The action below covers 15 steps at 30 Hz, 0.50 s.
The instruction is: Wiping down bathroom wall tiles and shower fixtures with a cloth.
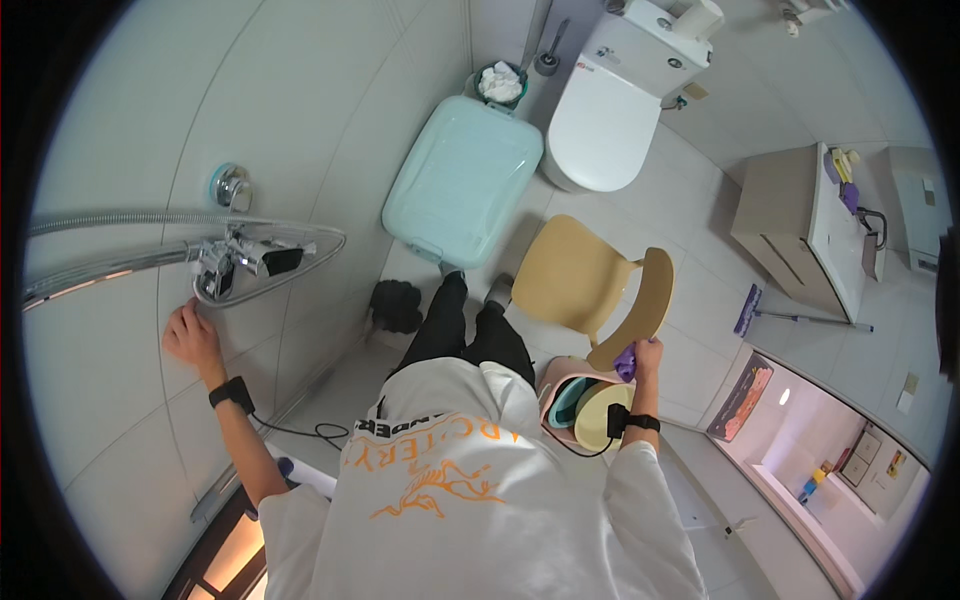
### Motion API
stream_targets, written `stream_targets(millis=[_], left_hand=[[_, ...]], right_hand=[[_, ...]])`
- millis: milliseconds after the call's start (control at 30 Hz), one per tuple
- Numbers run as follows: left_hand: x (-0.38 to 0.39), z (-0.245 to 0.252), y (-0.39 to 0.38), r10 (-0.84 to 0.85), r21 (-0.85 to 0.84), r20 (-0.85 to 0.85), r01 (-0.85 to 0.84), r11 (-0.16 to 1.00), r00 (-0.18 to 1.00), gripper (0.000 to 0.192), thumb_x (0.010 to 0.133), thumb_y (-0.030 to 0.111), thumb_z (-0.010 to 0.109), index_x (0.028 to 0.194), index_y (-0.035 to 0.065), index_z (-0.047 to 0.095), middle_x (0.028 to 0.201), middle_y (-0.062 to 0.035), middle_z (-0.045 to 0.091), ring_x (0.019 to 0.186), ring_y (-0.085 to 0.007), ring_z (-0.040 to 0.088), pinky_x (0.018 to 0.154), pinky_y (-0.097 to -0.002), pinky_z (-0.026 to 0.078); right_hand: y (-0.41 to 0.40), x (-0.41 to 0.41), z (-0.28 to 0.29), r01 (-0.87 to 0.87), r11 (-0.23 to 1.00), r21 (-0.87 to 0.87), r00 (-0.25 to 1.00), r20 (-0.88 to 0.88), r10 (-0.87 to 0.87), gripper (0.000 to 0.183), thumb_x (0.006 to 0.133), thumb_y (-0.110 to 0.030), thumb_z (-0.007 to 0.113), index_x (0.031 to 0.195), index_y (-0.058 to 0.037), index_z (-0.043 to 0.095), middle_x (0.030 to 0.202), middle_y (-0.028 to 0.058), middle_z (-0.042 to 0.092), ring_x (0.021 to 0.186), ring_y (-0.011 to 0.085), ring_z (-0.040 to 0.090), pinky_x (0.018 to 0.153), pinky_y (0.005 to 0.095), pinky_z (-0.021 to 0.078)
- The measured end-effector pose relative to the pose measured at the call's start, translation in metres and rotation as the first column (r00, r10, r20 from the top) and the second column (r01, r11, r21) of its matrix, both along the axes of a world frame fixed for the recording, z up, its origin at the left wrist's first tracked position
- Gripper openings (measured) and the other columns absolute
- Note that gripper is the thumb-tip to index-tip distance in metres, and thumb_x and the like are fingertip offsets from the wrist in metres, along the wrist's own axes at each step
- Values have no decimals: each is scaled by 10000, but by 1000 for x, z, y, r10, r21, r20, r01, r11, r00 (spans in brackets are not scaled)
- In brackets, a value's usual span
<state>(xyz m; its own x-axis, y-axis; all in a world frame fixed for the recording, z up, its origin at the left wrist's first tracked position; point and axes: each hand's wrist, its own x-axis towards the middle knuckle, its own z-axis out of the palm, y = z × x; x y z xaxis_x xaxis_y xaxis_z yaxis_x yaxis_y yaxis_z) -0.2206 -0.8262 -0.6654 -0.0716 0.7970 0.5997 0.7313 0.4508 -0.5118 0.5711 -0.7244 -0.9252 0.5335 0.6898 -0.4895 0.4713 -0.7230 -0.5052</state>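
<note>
My right hand (649, 358) is closed on a bunched purple cloth (625, 363), which lies against the backrest of a tan chair (574, 274). On the left, my left hand (192, 334) is raised beside the tiled wall, just below the looped metal hose of a chrome shower mixer (244, 262). Its fingers are curled; whether they touch the hose or hold anything cannot be told. Both wrists carry black straps with small cabled boxes.
A light-blue lidded storage bin (465, 180) stands ahead, near a closed toilet (606, 124) and a waste bin (500, 82). A pink tub (555, 375) holding basins is beside the chair. A washbasin cabinet (784, 217) and a purple squeegee (748, 310) are at right.
</note>
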Motion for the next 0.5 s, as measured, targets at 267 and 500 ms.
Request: stream_targets(millis=[267,500], left_hand=[[1,-1,0,-2,12,-12,2,1000,1000,197,781,127,612,927,251,660,894,66,588,824,-167,524,732,-327,392],[17,7,10,-40,20,21,39,999,999,142,771,121,629,886,204,641,877,50,588,831,-165,532,738,-328,380]], right_hand=[[11,-15,32,59,985,-162,898,-422,-123,218,772,-167,571,800,49,585,693,93,594,538,197,566,484,331,457],[20,-48,44,6,992,-125,924,-378,-53,220,792,-141,574,811,78,591,720,112,605,590,214,601,521,355,501]])
